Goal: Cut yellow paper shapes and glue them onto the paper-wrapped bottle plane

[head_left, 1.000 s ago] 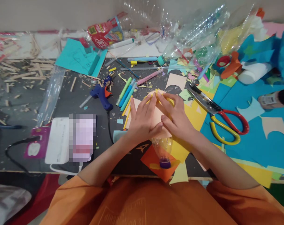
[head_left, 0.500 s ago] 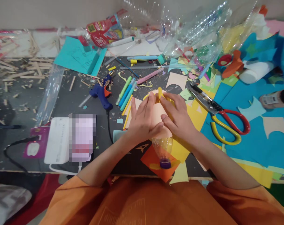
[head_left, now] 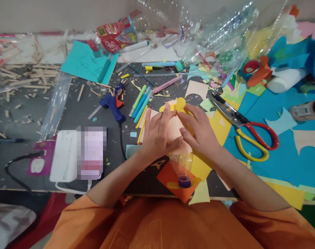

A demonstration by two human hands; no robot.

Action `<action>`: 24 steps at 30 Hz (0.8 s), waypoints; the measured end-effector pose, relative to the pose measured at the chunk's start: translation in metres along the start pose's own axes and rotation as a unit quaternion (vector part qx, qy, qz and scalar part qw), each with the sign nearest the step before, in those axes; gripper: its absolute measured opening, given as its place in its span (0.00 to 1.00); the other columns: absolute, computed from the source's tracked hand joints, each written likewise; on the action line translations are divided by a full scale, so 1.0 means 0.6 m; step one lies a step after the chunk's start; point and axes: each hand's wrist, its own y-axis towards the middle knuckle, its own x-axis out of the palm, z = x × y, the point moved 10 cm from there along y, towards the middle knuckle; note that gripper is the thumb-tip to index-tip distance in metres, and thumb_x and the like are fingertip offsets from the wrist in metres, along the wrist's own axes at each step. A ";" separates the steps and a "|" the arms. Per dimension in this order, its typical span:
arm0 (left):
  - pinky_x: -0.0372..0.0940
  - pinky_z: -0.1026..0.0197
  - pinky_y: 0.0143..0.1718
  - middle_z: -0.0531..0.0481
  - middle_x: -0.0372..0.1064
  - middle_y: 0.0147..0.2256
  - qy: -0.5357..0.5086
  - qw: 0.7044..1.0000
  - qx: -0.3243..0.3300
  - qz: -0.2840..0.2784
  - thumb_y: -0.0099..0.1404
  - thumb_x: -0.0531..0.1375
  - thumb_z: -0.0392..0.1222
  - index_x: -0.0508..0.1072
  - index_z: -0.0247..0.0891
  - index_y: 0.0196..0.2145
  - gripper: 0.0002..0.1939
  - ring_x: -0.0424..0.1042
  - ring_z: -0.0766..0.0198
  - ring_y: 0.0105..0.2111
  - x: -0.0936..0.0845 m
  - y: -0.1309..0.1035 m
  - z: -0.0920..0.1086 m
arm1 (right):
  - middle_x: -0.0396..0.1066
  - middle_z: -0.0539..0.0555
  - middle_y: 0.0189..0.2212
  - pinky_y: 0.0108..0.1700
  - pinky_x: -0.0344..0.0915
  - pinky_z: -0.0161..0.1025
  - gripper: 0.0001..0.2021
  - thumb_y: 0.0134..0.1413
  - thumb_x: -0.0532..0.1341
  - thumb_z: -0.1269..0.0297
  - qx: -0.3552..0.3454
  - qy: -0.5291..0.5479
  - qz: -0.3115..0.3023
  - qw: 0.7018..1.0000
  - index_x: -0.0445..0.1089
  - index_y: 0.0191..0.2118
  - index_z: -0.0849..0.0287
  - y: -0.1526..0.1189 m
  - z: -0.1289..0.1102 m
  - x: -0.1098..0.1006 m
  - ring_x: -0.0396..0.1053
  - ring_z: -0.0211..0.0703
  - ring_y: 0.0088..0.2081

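A clear plastic bottle (head_left: 182, 162) with a purple cap lies cap towards me, its upper part wrapped in peach paper. My left hand (head_left: 160, 129) rests on the left side of the wrap, thumb across it. On the right side, my right hand (head_left: 197, 128) grips the wrapped bottle with bent fingers. Between the fingertips of both hands, a rounded yellow paper piece (head_left: 180, 104) stands at the far end of the bottle. Under the cap is an orange paper square (head_left: 164, 176) with a yellow strip on it.
Large red-and-yellow-handled scissors (head_left: 251, 129) lie to the right on blue paper. A blue glue gun (head_left: 113, 105), several markers (head_left: 142, 103) and a phone (head_left: 92, 152) on a white power bank are at left. Plastic bottles and paper scraps fill the back.
The yellow piece at the bottle's far end has turned and now shows its broad, round face. Both hands have stayed in nearly the same place.
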 end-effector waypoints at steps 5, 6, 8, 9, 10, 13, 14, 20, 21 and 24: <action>0.46 0.42 0.67 0.37 0.72 0.53 -0.009 1.000 0.007 -0.005 0.68 0.46 0.67 0.33 0.34 0.70 0.47 0.71 0.51 0.53 0.003 -0.001 -0.002 | 0.63 0.60 0.61 0.62 0.57 0.62 0.19 0.67 0.46 0.54 -0.009 -0.031 0.012 0.999 0.63 0.57 0.50 -0.004 -0.002 -0.001 0.61 0.55 0.63; 0.48 0.42 0.67 0.36 0.72 0.54 -0.012 1.000 0.012 -0.007 0.68 0.47 0.67 0.33 0.34 0.70 0.47 0.71 0.52 0.53 0.003 -0.001 -0.002 | 0.64 0.60 0.61 0.62 0.57 0.61 0.19 0.67 0.46 0.54 -0.011 -0.036 0.017 0.999 0.63 0.57 0.51 -0.004 -0.002 -0.002 0.61 0.55 0.63; 0.49 0.43 0.66 0.37 0.72 0.54 -0.014 1.000 0.018 -0.006 0.68 0.48 0.67 0.33 0.35 0.70 0.47 0.71 0.52 0.54 0.002 -0.001 -0.001 | 0.64 0.61 0.61 0.63 0.56 0.61 0.19 0.67 0.47 0.54 -0.016 -0.038 0.026 0.999 0.64 0.57 0.52 -0.005 -0.004 -0.004 0.60 0.56 0.63; 0.50 0.43 0.66 0.37 0.72 0.53 -0.013 1.000 0.021 -0.005 0.67 0.49 0.67 0.33 0.35 0.70 0.47 0.71 0.52 0.54 0.000 0.000 -0.001 | 0.64 0.61 0.61 0.63 0.56 0.61 0.19 0.67 0.47 0.55 -0.016 -0.035 0.026 0.999 0.64 0.56 0.53 -0.005 -0.004 -0.004 0.60 0.56 0.63; 0.50 0.43 0.66 0.37 0.73 0.53 -0.011 1.000 0.024 -0.003 0.67 0.49 0.66 0.33 0.35 0.70 0.47 0.71 0.52 0.53 -0.001 0.000 0.000 | 0.64 0.61 0.61 0.63 0.55 0.61 0.19 0.67 0.47 0.54 -0.015 -0.033 0.024 0.999 0.64 0.56 0.53 -0.005 -0.003 -0.003 0.60 0.56 0.63; 0.50 0.44 0.66 0.39 0.74 0.51 -0.011 1.000 0.026 0.004 0.68 0.50 0.65 0.35 0.36 0.70 0.47 0.71 0.52 0.53 -0.005 0.001 0.002 | 0.64 0.60 0.61 0.63 0.55 0.62 0.18 0.67 0.47 0.53 -0.005 -0.027 0.010 1.000 0.65 0.55 0.52 -0.004 -0.003 -0.002 0.59 0.57 0.64; 0.49 0.44 0.66 0.39 0.74 0.51 -0.015 1.000 0.024 0.004 0.68 0.50 0.65 0.35 0.36 0.70 0.46 0.71 0.52 0.53 -0.006 0.000 0.002 | 0.64 0.60 0.61 0.63 0.56 0.62 0.18 0.67 0.47 0.53 -0.002 -0.022 0.003 1.000 0.66 0.53 0.52 -0.004 -0.003 -0.002 0.60 0.57 0.63; 0.52 0.45 0.64 0.34 0.62 0.61 -0.033 0.999 0.011 -0.021 0.67 0.52 0.65 0.40 0.39 0.69 0.44 0.62 0.48 0.62 0.008 -0.010 -0.011 | 0.74 0.59 0.48 0.52 0.67 0.56 0.11 0.66 0.51 0.57 0.048 0.044 0.065 0.996 0.69 0.41 0.52 -0.005 0.013 -0.032 0.71 0.54 0.52; 0.54 0.45 0.63 0.34 0.59 0.63 -0.043 0.999 0.012 -0.023 0.67 0.52 0.65 0.41 0.40 0.69 0.44 0.60 0.47 0.63 0.009 -0.011 -0.014 | 0.76 0.58 0.42 0.49 0.69 0.54 0.11 0.66 0.51 0.58 0.062 0.047 0.089 0.993 0.68 0.38 0.52 -0.006 0.020 -0.043 0.73 0.53 0.47; 0.57 0.45 0.62 0.34 0.55 0.65 -0.073 0.997 0.008 -0.033 0.67 0.52 0.64 0.46 0.42 0.68 0.40 0.57 0.47 0.65 0.012 -0.011 -0.021 | 0.74 0.54 0.30 0.38 0.70 0.48 0.13 0.66 0.53 0.56 0.102 0.051 0.112 0.987 0.66 0.31 0.51 -0.007 0.035 -0.064 0.72 0.48 0.34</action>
